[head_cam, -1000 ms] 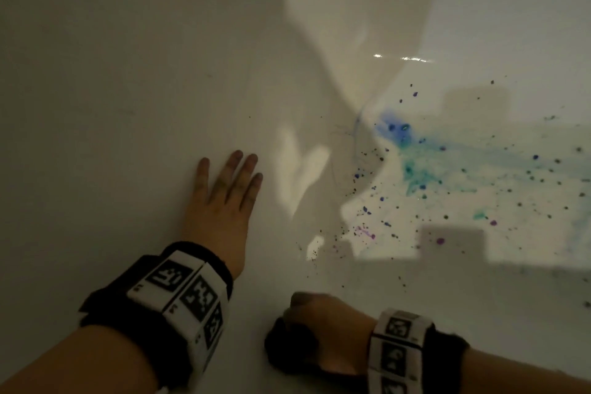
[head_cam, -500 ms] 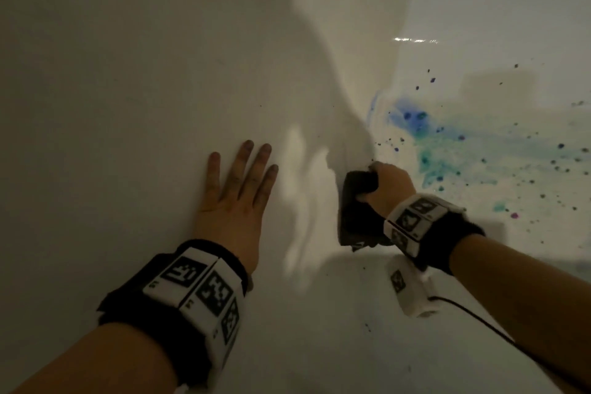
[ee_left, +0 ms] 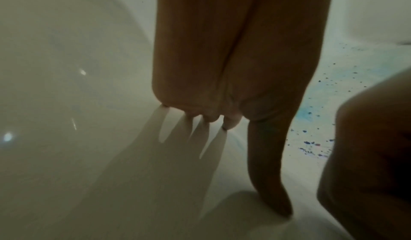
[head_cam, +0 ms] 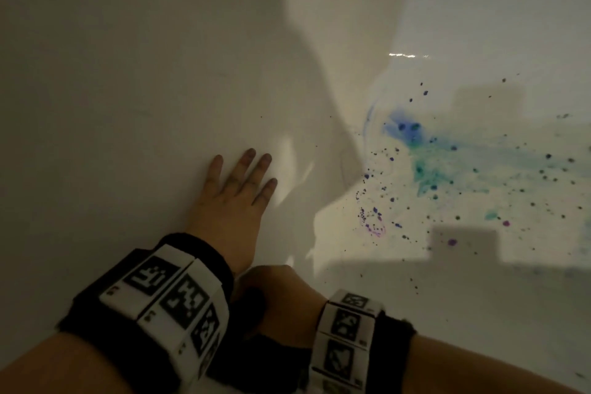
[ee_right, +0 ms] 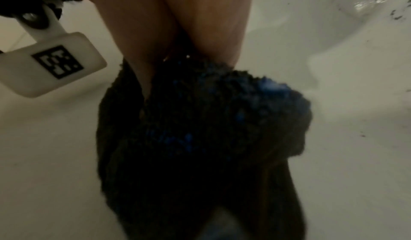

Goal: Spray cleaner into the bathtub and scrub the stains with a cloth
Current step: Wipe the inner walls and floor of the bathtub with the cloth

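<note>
White bathtub (head_cam: 128,73): left hand (head_cam: 233,201) lay flat, fingers spread, on wall. Right hand (head_cam: 281,301) clutched dark cloth (ee_right: 200,129), near. Blue-green stains (head_cam: 447,163) sat far right.

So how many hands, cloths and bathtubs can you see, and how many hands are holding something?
Hands: 2, left hand flat on the tub wall, right hand gripping the cloth.
Cloths: 1, a dark cloth with blue flecks.
Bathtubs: 1, a white bathtub with blue, green and purple stains.
Hands holding something: 1.
Total things: 4.
</note>
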Demonstrator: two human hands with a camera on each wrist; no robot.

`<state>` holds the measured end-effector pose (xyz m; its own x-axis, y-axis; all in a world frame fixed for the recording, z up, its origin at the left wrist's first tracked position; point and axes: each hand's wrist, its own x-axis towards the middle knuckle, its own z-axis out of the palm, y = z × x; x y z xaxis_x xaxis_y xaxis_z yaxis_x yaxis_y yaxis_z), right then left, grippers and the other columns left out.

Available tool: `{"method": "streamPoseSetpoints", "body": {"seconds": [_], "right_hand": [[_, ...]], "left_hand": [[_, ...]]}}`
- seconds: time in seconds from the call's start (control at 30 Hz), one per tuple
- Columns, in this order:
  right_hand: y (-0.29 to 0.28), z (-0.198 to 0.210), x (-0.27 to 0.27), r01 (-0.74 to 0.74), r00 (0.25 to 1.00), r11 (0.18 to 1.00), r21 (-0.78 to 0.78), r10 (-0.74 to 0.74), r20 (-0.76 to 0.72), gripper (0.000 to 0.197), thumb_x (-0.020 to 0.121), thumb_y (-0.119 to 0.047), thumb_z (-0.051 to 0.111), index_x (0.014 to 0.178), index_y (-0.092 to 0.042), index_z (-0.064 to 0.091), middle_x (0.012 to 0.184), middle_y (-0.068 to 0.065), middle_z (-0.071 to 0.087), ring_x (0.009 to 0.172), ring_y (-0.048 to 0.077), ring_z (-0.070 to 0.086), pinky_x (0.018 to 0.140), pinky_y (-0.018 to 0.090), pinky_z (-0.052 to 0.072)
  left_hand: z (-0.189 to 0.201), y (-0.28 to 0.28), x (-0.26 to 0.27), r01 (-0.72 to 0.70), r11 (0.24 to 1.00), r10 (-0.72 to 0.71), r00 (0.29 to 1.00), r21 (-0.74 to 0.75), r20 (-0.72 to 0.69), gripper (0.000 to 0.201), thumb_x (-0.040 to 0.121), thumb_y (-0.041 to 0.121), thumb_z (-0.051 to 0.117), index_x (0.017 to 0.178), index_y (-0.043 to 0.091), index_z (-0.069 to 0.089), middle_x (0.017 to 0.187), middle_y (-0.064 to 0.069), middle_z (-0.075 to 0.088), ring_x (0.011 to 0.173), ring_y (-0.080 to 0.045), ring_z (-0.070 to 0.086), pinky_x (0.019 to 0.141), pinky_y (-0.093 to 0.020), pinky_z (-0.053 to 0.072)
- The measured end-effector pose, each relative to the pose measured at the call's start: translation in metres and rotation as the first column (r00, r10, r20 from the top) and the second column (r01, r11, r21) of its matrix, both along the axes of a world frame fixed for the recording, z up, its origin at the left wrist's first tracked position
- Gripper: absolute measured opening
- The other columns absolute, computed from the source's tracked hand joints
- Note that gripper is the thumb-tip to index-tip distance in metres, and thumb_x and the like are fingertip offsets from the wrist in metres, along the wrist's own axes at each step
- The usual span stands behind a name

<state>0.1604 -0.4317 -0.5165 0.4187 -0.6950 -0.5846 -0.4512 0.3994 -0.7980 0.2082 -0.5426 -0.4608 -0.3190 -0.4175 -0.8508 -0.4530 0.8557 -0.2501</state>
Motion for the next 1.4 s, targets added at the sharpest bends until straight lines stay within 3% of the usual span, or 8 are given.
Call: {"method": "streamPoseSetpoints", "body": {"seconds": [0.47,0.67,0.8,1.0,1.07,1.23,1.33,1.4], "right_hand": [[-0.005,-0.003,-0.155,0.541,0.687,0.831,-0.125,-0.523,-0.505,0.018,0.080,-0.013,0.066,0.082,-0.009,0.048,0.084,0.008,0.051,0.085,0.021,0.050,0.075,0.024,0.032],[0.004,0.101,-0.170,0.413,0.774,0.882,-0.227,-0.471,-0.423,0.017,0.083,-0.018,0.064,0.094,-0.006,0.061,0.092,0.007,0.061,0.091,0.022,0.055,0.081,0.025,0.039],[0.005,0.173,-0.177,0.375,0.826,0.883,-0.284,-0.457,-0.330,0.022,0.086,-0.017,0.061,0.104,-0.004,0.063,0.089,0.001,0.055,0.105,0.020,0.051,0.097,0.028,0.038],[0.008,0.236,-0.195,0.496,0.839,0.826,-0.267,-0.535,-0.098,0.007,0.085,-0.011,0.063,0.092,-0.013,0.061,0.094,0.010,0.067,0.092,0.020,0.063,0.086,0.025,0.050],[0.008,0.250,-0.205,0.599,0.785,0.766,-0.234,-0.619,-0.016,0.009,0.084,-0.008,0.064,0.089,-0.016,0.062,0.090,0.003,0.069,0.088,0.015,0.065,0.077,0.019,0.051],[-0.001,0.269,-0.225,0.652,0.758,0.694,-0.306,-0.599,0.257,0.035,0.081,0.006,0.060,0.113,-0.010,0.059,0.101,-0.015,0.071,0.097,-0.001,0.064,0.077,0.009,0.047],[-0.018,0.278,-0.232,0.681,0.729,0.526,-0.509,-0.554,0.402,0.046,0.093,0.018,0.023,0.122,0.005,0.056,0.123,0.012,0.060,0.117,0.013,0.056,0.093,0.014,0.043],[-0.024,0.252,-0.245,0.551,0.813,0.644,-0.531,-0.559,0.165,0.057,0.081,0.021,0.050,0.097,-0.028,0.073,0.102,-0.010,0.071,0.105,0.016,0.063,0.079,0.008,0.046]], "left_hand": [[0.026,0.011,0.004,-0.206,0.973,0.214,0.974,0.101,-0.076,0.071,0.097,0.025,0.041,0.149,0.022,-0.008,0.156,-0.001,-0.016,0.145,-0.015,-0.008,0.117,-0.039,0.002],[0.082,0.034,-0.008,-0.615,0.669,0.741,0.507,0.417,-0.441,0.073,0.087,0.033,0.062,0.147,0.027,0.021,0.147,0.004,0.037,0.127,-0.018,0.044,0.105,-0.025,0.034],[0.120,0.038,-0.029,-0.589,0.518,0.832,0.178,0.621,-0.525,0.079,0.076,0.027,0.076,0.142,0.028,0.033,0.142,0.008,0.043,0.129,-0.009,0.041,0.107,-0.025,0.033],[0.169,0.034,-0.060,-0.483,0.397,0.893,0.006,0.781,-0.450,0.071,0.029,0.081,0.067,0.094,0.052,0.056,0.101,0.039,0.053,0.098,0.014,0.051,0.091,-0.012,0.038],[0.179,0.031,-0.074,-0.445,0.303,0.918,-0.102,0.843,-0.383,0.037,0.051,0.061,0.079,0.078,0.039,0.067,0.085,0.020,0.066,0.083,0.006,0.059,0.083,-0.019,0.043],[0.193,0.014,-0.117,-0.295,0.180,0.913,-0.305,0.938,-0.271,0.044,0.061,0.036,0.067,0.093,0.007,0.059,0.073,0.000,0.069,0.072,-0.010,0.066,0.068,-0.027,0.053],[0.190,-0.005,-0.144,-0.269,0.178,0.904,-0.335,0.946,-0.266,0.016,0.080,0.014,0.069,0.085,0.003,0.058,0.061,-0.004,0.066,0.059,-0.008,0.065,0.053,-0.019,0.048],[0.188,-0.021,-0.158,-0.267,0.224,0.913,-0.279,0.937,-0.298,0.011,0.082,0.012,0.070,0.087,0.004,0.063,0.068,-0.006,0.068,0.066,-0.012,0.067,0.056,-0.021,0.050]]}}
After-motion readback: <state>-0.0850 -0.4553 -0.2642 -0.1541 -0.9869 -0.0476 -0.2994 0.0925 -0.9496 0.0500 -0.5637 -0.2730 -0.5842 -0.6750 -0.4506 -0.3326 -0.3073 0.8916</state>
